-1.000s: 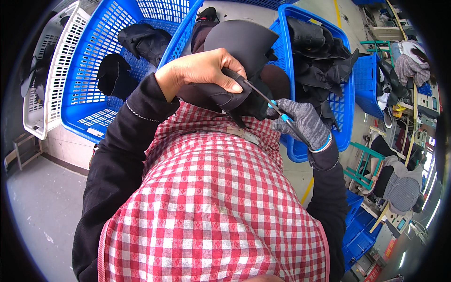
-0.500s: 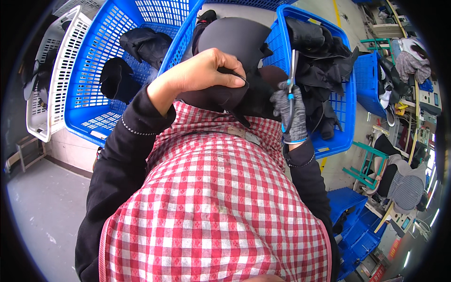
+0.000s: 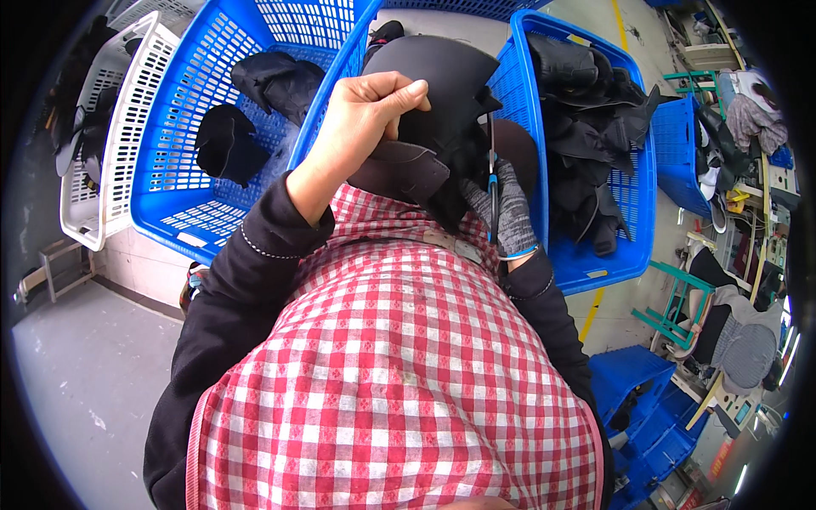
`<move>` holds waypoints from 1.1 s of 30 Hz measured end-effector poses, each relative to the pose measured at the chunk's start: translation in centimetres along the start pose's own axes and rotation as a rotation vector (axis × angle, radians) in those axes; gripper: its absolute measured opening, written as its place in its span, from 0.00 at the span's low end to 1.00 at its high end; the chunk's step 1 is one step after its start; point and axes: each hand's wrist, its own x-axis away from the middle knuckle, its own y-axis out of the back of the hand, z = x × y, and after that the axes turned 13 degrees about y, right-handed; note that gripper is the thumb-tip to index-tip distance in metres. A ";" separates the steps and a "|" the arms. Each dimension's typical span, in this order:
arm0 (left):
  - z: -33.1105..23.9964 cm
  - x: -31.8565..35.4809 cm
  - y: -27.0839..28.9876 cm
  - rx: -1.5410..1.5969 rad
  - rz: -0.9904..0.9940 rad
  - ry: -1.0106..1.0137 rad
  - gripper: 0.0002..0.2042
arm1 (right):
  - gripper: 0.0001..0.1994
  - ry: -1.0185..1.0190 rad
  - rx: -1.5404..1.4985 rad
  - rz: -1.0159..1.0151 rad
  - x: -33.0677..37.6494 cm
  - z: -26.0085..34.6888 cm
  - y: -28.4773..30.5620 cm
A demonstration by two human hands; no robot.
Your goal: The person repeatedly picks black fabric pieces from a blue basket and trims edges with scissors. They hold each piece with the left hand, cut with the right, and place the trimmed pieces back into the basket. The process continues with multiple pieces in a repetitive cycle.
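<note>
My bare left hand (image 3: 361, 119) grips the top edge of a black moulded shoe-upper piece (image 3: 438, 81), held up in front of my chest. My right hand (image 3: 508, 217), in a grey knit glove, is partly hidden under the piece. It holds a thin tool with a blue handle (image 3: 492, 183) that points straight up against the black piece. I wear a red and white checked apron (image 3: 399, 374) over black sleeves.
A big blue basket (image 3: 212, 85) at the left holds a few black pieces. Another blue basket (image 3: 595, 255) at the right is full of black pieces. A white basket (image 3: 106, 153) stands far left. Green stools and blue crates are at the right.
My left hand lifted and turned the black piece upward. My right hand swung the tool from slanting to upright and slid in under the piece.
</note>
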 end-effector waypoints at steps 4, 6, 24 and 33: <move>-0.6 0.6 0.8 0.032 0.102 -0.008 0.14 | 0.24 -0.093 -0.186 -0.025 0.5 -0.7 0.1; -1.1 1.6 0.9 -0.091 0.160 -0.096 0.12 | 0.23 -0.151 -0.141 -0.033 0.5 -1.0 0.3; 0.6 -2.9 8.6 0.254 0.195 0.033 0.11 | 0.21 -0.206 -0.506 -0.358 0.6 1.4 1.7; -0.5 -1.4 6.8 0.092 0.119 0.082 0.09 | 0.20 -0.071 -0.508 -0.380 -1.1 -0.1 2.8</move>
